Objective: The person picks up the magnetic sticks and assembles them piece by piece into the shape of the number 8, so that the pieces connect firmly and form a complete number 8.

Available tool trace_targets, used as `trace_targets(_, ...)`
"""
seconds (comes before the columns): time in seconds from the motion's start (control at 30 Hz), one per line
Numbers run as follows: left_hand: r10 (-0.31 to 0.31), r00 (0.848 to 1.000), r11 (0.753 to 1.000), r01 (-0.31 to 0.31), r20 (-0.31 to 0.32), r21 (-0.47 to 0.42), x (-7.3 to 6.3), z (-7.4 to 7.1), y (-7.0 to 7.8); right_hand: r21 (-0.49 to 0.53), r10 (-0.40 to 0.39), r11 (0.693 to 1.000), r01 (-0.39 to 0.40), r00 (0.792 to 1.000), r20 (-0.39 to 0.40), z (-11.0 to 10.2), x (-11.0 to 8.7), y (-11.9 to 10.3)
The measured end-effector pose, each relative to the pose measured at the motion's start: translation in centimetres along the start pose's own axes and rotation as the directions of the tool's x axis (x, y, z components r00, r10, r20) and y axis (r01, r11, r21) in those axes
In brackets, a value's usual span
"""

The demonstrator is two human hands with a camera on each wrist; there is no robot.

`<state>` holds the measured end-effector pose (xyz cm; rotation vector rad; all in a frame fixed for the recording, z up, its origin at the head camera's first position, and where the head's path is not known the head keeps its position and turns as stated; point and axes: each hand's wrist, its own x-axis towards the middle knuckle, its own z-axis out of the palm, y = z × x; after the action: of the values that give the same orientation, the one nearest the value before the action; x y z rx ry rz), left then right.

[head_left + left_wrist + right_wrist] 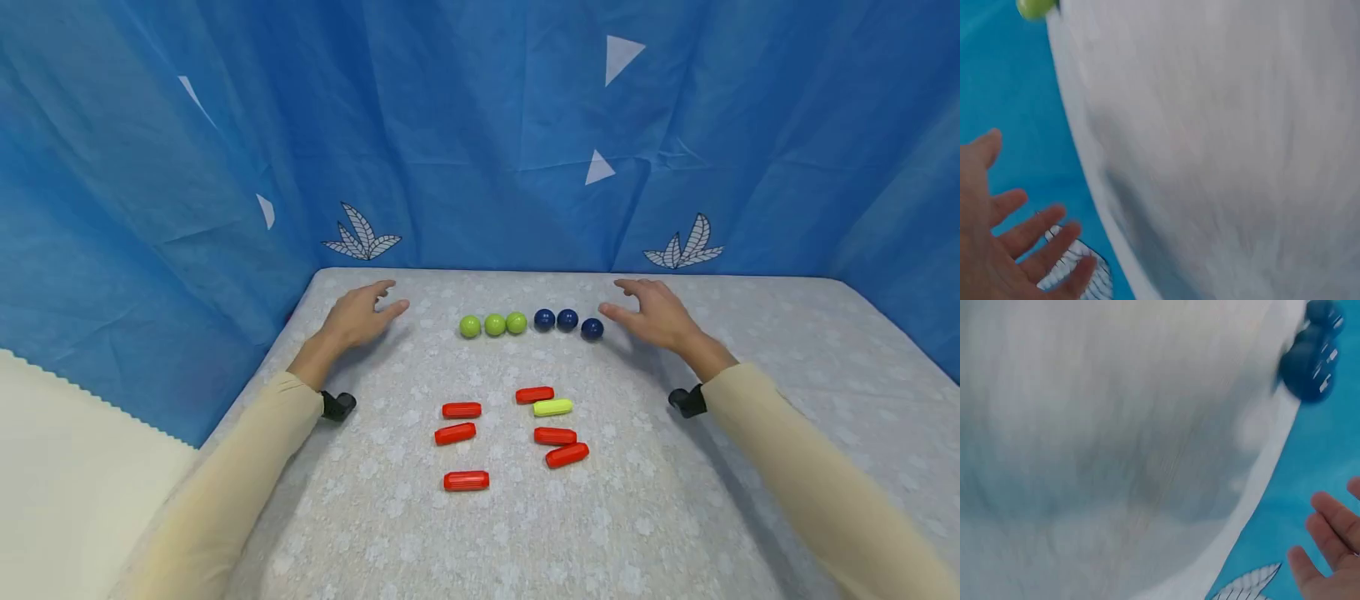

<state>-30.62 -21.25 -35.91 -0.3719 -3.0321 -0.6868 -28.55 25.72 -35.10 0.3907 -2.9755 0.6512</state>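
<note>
Blue curtain (480, 167) behind floral tablecloth (375, 533); left hand (362, 317) — fingers spread — and right hand (654, 315) — fingers loosely parted — above the cloth; six red cylinders (555, 436), one yellow cylinder (552, 407) nearer the wearer; three green balls (494, 324), three navy balls (567, 320) between the hands.

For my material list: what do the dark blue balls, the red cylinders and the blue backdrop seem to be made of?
Dark blue balls: perhaps glossy plastic or painted wood; bright highlights show a smooth surface.
Red cylinders: probably shiny plastic, judging by sheen and fine ridges.
Blue backdrop: apparently dull fabric, with soft folds.
</note>
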Motion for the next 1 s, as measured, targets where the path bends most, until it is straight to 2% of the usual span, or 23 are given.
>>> trace_targets(0.1,0.085,0.996,0.986,-0.082,0.015,-0.143,-1.3,0.2,1.8,0.116,-0.02,0.993,0.018,1.0,0.013,0.2,-0.5,-0.9)
trace_targets(0.17,0.148,0.988,0.963,-0.133,0.049,-0.235,-2.3,0.6,2.9,0.171,-0.033,0.985,0.028,0.999,0.024,0.5,-0.8,-1.4)
trace_targets(0.23,0.208,0.973,0.934,-0.167,0.101,-0.317,-3.3,1.0,3.8,0.197,-0.041,0.98,0.034,0.999,0.03,0.9,-1.1,-1.8)
trace_targets(0.37,0.314,0.922,0.881,-0.195,0.224,-0.432,-4.8,2.1,5.0,0.204,-0.046,0.978,0.04,0.999,0.024,1.6,-1.2,-2.3)
trace_targets(0.47,0.37,0.876,0.859,-0.195,0.309,-0.474,-5.6,2.8,5.7,0.196,-0.047,0.98,0.042,0.999,0.024,2.0,-1.1,-2.5)
trace_targets(0.57,0.402,0.84,0.855,-0.202,0.365,-0.478,-6.0,3.3,6.3,0.177,-0.046,0.983,0.04,0.999,0.028,2.2,-1.1,-2.5)
trace_targets(0.73,0.435,0.805,0.857,-0.234,0.403,-0.459,-6.3,3.8,6.7,0.143,-0.045,0.989,0.04,0.998,0.037,2.5,-1.0,-2.6)
trace_targets(0.87,0.443,0.793,0.865,-0.254,0.42,-0.432,-6.3,4.1,6.7,0.128,-0.047,0.991,0.04,0.998,0.048,2.7,-1.0,-2.7)
trace_targets(1.0,0.439,0.794,0.874,-0.268,0.42,-0.405,-6.4,4.2,6.9,0.12,-0.038,0.992,0.031,0.998,0.058,2.7,-1.1,-2.9)
